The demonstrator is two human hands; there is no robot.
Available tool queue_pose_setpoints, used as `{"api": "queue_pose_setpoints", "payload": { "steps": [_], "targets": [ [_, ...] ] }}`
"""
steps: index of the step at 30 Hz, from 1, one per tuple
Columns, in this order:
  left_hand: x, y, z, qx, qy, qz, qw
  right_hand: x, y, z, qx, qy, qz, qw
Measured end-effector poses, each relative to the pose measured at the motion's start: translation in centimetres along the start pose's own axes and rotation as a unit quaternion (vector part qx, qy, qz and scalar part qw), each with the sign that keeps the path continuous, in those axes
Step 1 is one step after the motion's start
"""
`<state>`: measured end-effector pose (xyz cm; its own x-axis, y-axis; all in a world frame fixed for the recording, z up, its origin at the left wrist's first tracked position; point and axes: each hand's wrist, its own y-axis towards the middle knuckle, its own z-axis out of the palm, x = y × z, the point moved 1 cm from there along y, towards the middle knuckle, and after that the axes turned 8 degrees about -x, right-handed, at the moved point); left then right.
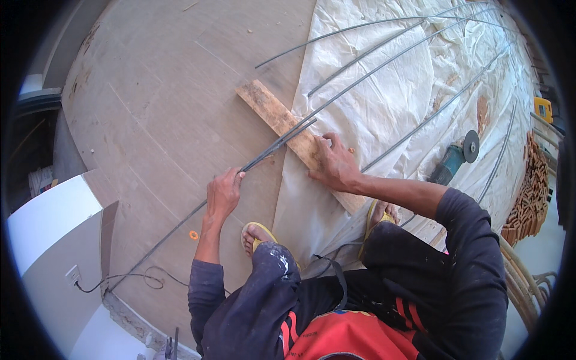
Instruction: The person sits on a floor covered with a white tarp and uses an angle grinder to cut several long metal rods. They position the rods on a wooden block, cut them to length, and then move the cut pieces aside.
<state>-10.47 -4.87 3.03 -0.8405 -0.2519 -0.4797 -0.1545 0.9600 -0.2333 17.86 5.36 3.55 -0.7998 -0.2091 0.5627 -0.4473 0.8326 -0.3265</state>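
My left hand [223,195] is closed around thin steel rods [264,156], which slant across a wooden board [270,111]. One of them runs on far to the upper right, while a shorter end stops just past the board. Behind the hand, a rod stretches down to the wall at the lower left. My right hand [339,165] grips the board's right edge with curled fingers, below the rod ends. The board lies slantwise, partly on the tiled floor and partly on a white sheet. My feet in yellow sandals [259,237] are planted close to it.
More steel rods [366,54] lie over the white sheet [390,96]. A teal angle grinder [447,165] with its disc up sits right of my arm. Stacked bricks [528,192] stand far right. A cable [150,277] runs from a wall socket [73,275]; an orange ring [193,235] lies nearby.
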Motion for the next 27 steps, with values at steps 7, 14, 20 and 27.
{"api": "queue_pose_setpoints", "payload": {
  "steps": [7, 14, 20, 27],
  "targets": [
    [1.4, -0.7, 1.5, -0.049, 0.049, 0.035, 0.997, -1.5, 3.8, -4.1, -0.175, -0.077, -0.279, 0.941],
    [0.5, -0.6, 1.3, -0.067, 0.002, 0.029, 0.997, -0.5, 8.6, -4.8, -0.035, -0.135, -0.307, 0.942],
    [1.0, -0.6, 2.3, -0.108, 0.024, 0.059, 0.992, -0.9, 9.2, -3.8, -0.042, -0.144, -0.349, 0.925],
    [0.9, -0.7, 1.8, -0.058, 0.037, 0.025, 0.997, -0.3, 10.0, -3.9, -0.025, -0.172, -0.365, 0.915]
  ]
}}
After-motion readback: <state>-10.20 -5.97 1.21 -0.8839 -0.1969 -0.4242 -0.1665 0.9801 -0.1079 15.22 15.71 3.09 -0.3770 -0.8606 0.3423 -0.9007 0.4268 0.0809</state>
